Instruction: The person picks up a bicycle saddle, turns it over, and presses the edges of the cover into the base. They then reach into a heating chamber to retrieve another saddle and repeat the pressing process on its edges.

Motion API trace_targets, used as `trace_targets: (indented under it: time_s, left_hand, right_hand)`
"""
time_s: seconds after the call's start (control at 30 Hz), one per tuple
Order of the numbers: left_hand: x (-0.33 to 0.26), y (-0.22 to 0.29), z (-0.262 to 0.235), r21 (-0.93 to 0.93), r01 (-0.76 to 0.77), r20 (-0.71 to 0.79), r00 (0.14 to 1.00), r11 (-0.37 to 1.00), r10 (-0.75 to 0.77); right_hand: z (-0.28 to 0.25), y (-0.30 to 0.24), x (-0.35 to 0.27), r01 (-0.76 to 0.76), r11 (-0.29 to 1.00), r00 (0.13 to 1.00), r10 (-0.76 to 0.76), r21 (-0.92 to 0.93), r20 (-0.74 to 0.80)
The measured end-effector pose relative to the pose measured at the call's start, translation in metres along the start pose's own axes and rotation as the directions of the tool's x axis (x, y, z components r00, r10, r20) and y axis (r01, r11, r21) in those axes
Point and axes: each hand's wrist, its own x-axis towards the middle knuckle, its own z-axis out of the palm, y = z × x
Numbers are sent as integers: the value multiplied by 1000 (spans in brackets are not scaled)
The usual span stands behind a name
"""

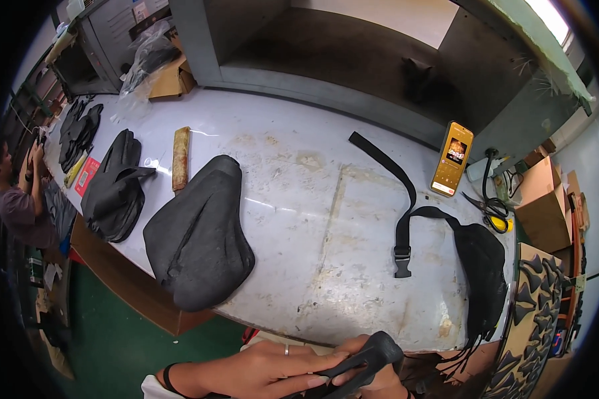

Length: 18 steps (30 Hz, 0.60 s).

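At the bottom edge, my left hand (266, 369) presses its fingers along a black bicycle saddle (381, 347), whose rounded narrow end points up. My right hand (383, 384) grips the same saddle from the other side, partly hidden behind it. The saddle's lower part runs out of view. On the table (286, 219) ahead and to the left lies a larger dark grey saddle (203, 233), its narrow end pointing away. Left of it is a stack of limp black saddle covers (116, 193).
A worn wooden stick (180, 158) lies behind the saddle. To the right are a lit phone (452, 158), scissors (491, 207), a black waist bag (482, 266) with its strap, and a board of small dark pieces (529, 312). Another person (26, 199) stands far left.
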Motion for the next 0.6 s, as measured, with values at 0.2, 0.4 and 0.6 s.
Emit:
trace_targets:
  time_s: [0.2, 0.4, 0.6]
  left_hand:
    - [-1, 4, 8, 272, -84, -40, 994, 959, 98]
    - [-1, -1, 2, 14, 75, 89, 993, 997, -76]
    - [-5, -8, -5, -66, 27, 138, 990, 997, -18]
  right_hand:
    - [-3, 14, -6, 95, 995, 991, -96, -15, -96]
    - [-21, 15, -1, 207, 977, 976, -203, -48, 79]
    - [13, -15, 7, 186, 887, 938, -289, 423, 192]
